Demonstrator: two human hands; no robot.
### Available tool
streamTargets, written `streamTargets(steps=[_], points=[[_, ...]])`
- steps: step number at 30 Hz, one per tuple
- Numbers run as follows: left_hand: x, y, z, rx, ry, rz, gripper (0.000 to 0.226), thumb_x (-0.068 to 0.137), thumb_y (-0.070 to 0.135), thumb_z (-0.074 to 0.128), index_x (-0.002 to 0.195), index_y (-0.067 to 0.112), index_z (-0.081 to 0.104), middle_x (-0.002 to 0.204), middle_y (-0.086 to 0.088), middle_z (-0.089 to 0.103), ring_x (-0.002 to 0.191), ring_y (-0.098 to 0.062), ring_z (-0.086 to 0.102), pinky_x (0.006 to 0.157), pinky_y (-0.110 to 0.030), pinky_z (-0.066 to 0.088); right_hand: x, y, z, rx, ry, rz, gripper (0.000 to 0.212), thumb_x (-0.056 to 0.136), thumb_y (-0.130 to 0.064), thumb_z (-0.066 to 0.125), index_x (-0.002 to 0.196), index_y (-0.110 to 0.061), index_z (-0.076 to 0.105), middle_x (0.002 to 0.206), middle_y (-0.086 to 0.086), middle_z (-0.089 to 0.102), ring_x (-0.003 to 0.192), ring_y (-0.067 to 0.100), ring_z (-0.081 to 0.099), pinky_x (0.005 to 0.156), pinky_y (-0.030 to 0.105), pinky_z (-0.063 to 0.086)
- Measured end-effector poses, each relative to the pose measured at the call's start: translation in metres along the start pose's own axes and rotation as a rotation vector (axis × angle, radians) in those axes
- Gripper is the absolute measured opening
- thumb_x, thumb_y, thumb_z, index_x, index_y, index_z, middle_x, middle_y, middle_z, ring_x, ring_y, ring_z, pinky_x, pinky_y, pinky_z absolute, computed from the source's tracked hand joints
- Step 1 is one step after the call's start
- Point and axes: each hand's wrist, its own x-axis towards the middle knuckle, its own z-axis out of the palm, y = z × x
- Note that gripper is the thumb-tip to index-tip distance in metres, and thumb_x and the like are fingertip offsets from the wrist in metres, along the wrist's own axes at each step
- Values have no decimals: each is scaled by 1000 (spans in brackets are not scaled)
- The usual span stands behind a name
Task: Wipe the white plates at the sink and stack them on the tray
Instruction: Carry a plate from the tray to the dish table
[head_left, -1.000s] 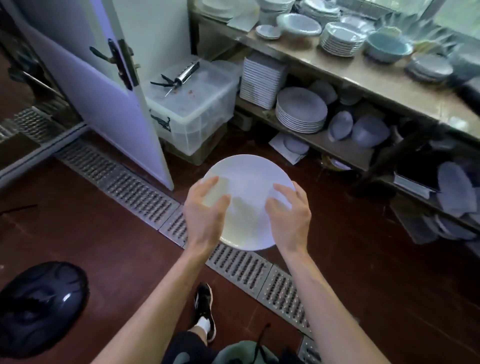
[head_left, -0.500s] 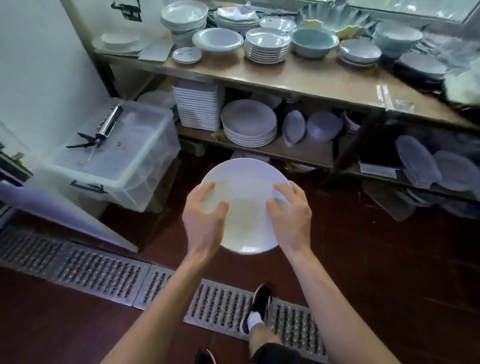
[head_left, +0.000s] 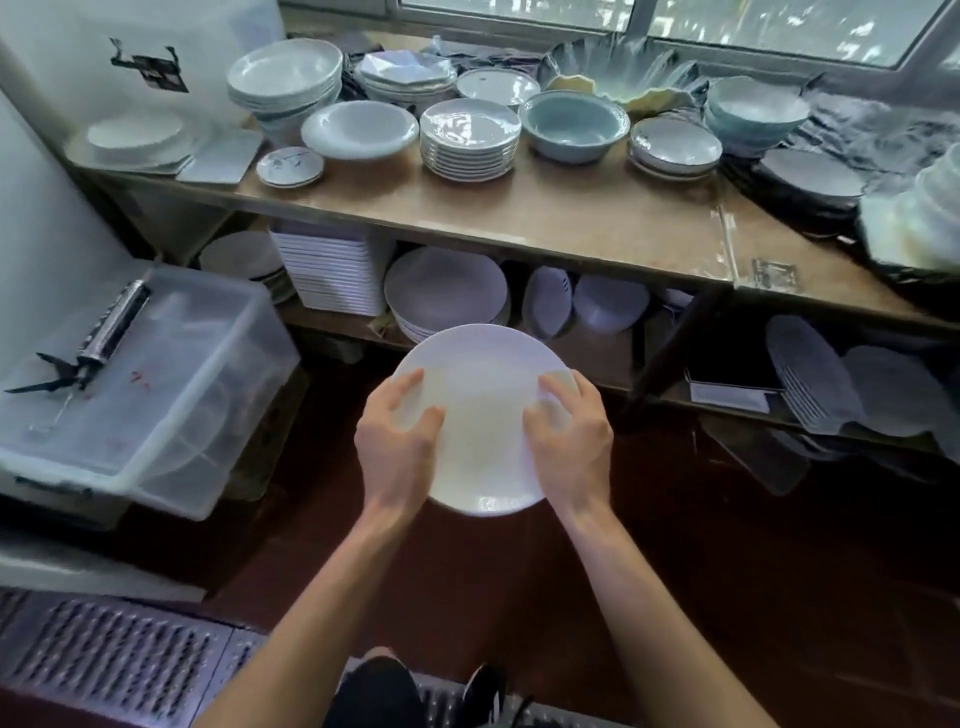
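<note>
Two hands: both grip one white plate (head_left: 485, 415) in mid-air above the dark red floor (head_left: 727, 571), in front of the wooden shelving.
Left hand (head_left: 397, 449): fingers curled over the plate's left rim, thumb on its face.
Right hand (head_left: 569, 441): fingers curled over the right rim, thumb on its face.
Upper shelf (head_left: 545, 218): crowded with stacked plates (head_left: 470, 137) and a pale blue bowl (head_left: 574, 124).
Lower shelf: more stacked dishes.
Left side: clear plastic bin (head_left: 150, 384) with a caulking gun (head_left: 91, 343) lying on its lid.
Foreground: metal floor grate (head_left: 114, 660).
</note>
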Motion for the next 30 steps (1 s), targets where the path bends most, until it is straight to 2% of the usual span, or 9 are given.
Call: streamTargets(steps=[5,10,12,16,19,22,25,28,30], points=[[56,2,46,-10,-7,-7,44,81,9,74,124,19,71,128,6,66,118,-13,61,107,-44,49,67,15,11,-10,19,27,35,85,-11,66,120,-18,70,133,-6,56,120,14,55,103,27,47],[127,0,94,-30,-62,-11,43,82,7,73,121,23,71,129,5,66,120,-12,61,107,-43,49,141,26,32,-25,69,50,39,86,-13,68,125,-18,69,137,-4,56,124,14,56,108,36,48],[157,4,114,-36,-94,-2,43,82,6,73,120,26,70,128,7,65,120,-10,60,108,-40,48,171,28,39,-31,97,57,40,86,-13,69,126,-17,68,139,-3,56,126,14,55,109,35,47],[214,14,150,-6,-160,25,43,82,5,73,120,25,70,127,9,64,117,-8,60,107,-35,47,229,27,47,-74,156,86,41,85,-13,70,126,-13,69,141,-4,54,127,10,52,106,17,38],[251,24,178,-6,-215,16,44,83,5,73,122,22,69,128,10,63,118,-8,59,108,-36,46,270,27,51,-74,204,105,41,85,-12,70,126,-12,69,141,-7,52,122,0,48,104,11,37],[279,33,204,9,-266,5,46,83,8,73,126,23,68,129,11,64,120,-8,58,108,-36,47,304,28,49,-68,227,127,42,87,-12,68,128,-11,68,142,-7,50,118,-8,42,90,-7,30],[307,37,236,32,-301,18,47,82,9,74,126,25,67,129,11,64,119,-7,58,107,-36,47,341,38,48,-65,249,145,42,87,-12,68,129,-10,68,144,-4,49,117,-11,40,85,-11,27],[335,41,272,54,-330,11,47,82,11,74,126,25,68,127,11,66,118,-8,59,107,-36,47,380,53,45,-72,251,185,42,88,-14,68,130,-13,67,148,-3,48,130,4,45,96,-6,31],[352,45,298,58,-345,4,47,82,14,74,126,25,68,127,11,66,120,-9,59,108,-37,47,409,64,43,-70,253,200,42,87,-15,67,129,-13,68,147,-4,50,132,7,47,96,-4,32]])
